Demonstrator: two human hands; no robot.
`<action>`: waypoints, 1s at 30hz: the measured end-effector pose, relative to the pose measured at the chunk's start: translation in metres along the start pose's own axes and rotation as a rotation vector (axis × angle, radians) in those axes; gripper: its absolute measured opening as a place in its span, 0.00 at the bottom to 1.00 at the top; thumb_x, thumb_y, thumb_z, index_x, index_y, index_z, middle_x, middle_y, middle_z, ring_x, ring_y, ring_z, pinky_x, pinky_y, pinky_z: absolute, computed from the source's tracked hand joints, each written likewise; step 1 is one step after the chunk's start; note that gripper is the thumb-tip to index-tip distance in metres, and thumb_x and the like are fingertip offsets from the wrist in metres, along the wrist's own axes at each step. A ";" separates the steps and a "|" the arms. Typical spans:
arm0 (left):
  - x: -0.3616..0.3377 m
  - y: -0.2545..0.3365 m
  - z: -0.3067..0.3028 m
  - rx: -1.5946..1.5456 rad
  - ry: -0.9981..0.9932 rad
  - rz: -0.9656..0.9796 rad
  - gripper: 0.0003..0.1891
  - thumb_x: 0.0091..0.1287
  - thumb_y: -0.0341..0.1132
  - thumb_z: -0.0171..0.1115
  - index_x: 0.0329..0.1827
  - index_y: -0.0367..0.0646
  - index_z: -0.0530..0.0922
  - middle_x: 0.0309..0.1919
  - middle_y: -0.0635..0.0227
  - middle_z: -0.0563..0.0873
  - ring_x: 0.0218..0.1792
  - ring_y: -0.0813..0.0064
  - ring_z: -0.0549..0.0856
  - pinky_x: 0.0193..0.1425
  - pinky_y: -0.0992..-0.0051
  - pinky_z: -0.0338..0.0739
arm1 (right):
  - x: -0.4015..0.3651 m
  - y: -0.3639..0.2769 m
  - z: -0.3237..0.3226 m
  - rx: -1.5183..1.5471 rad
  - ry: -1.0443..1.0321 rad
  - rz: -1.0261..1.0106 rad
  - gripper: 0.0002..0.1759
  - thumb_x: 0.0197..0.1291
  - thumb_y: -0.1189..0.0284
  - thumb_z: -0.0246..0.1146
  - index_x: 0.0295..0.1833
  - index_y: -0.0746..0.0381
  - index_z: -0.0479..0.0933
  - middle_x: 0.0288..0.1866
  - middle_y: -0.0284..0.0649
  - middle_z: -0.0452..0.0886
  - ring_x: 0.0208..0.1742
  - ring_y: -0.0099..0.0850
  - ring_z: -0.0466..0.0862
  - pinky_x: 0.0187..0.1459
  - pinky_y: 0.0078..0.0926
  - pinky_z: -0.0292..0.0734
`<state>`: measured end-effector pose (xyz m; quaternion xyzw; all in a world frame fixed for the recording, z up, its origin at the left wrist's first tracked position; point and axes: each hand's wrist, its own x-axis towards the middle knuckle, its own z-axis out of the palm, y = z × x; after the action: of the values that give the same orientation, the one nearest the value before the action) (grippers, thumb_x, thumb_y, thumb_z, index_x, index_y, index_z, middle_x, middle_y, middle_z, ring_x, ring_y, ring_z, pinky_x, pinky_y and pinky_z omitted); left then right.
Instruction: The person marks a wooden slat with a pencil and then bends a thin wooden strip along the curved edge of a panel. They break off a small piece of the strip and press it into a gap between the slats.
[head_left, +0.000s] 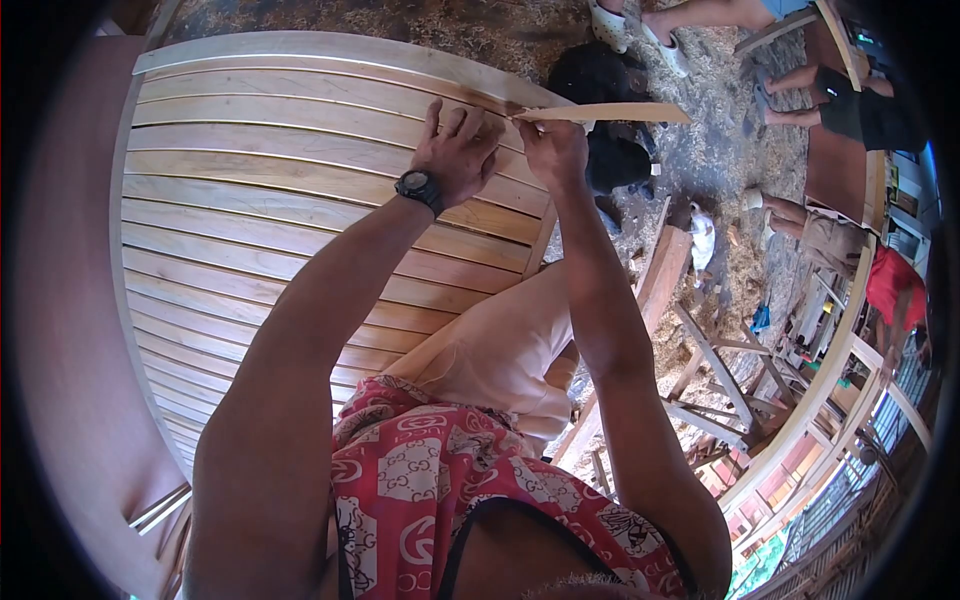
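Observation:
A slatted wooden panel (300, 190) with a curved outer rail lies under my hands. My left hand (460, 150), with a black watch (418, 187) on the wrist, rests on the slats near the rail, fingers bent and apart. Just to its right, my right hand (556, 150) is closed round a thin, flat wooden strip (630, 113). One end of the strip is at the panel's rail beside my left fingertips. Its other end sticks out to the right past the panel's edge.
Wood shavings cover the floor (735, 170). Black objects (615, 160) lie beside the panel's corner. A white and dark animal (702, 240) is farther right. Wooden frames (720, 370) stand at the lower right. Several people are at the right, one in a red shirt (893, 288).

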<state>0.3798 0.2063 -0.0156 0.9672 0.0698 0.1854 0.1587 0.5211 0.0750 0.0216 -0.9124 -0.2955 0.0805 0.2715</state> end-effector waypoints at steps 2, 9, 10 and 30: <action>0.000 0.000 0.000 0.007 -0.005 0.007 0.23 0.69 0.45 0.67 0.67 0.61 0.82 0.66 0.60 0.75 0.69 0.53 0.75 0.81 0.32 0.57 | 0.000 -0.002 -0.002 -0.014 -0.018 0.006 0.10 0.64 0.59 0.73 0.47 0.49 0.91 0.42 0.43 0.92 0.46 0.47 0.92 0.47 0.47 0.86; 0.001 0.001 0.000 -0.016 -0.029 -0.009 0.20 0.71 0.44 0.64 0.64 0.54 0.85 0.71 0.59 0.76 0.70 0.55 0.75 0.82 0.34 0.56 | 0.003 0.002 -0.002 0.051 0.022 -0.077 0.09 0.62 0.63 0.75 0.47 0.50 0.91 0.43 0.43 0.92 0.45 0.48 0.91 0.45 0.46 0.86; 0.001 0.001 0.000 -0.018 -0.022 -0.008 0.20 0.71 0.44 0.64 0.64 0.54 0.85 0.71 0.59 0.76 0.70 0.55 0.75 0.82 0.34 0.56 | 0.003 0.003 -0.001 0.062 0.047 -0.132 0.09 0.62 0.65 0.75 0.47 0.51 0.91 0.43 0.44 0.91 0.45 0.48 0.91 0.45 0.45 0.86; 0.001 -0.001 0.001 -0.027 -0.007 -0.010 0.21 0.68 0.43 0.66 0.64 0.57 0.84 0.70 0.60 0.76 0.69 0.52 0.75 0.81 0.34 0.58 | 0.003 -0.007 0.000 0.066 0.000 -0.053 0.08 0.63 0.64 0.74 0.46 0.51 0.91 0.43 0.45 0.91 0.45 0.48 0.91 0.44 0.43 0.85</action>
<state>0.3812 0.2072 -0.0163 0.9653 0.0717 0.1821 0.1730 0.5203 0.0814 0.0259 -0.8949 -0.3167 0.0828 0.3035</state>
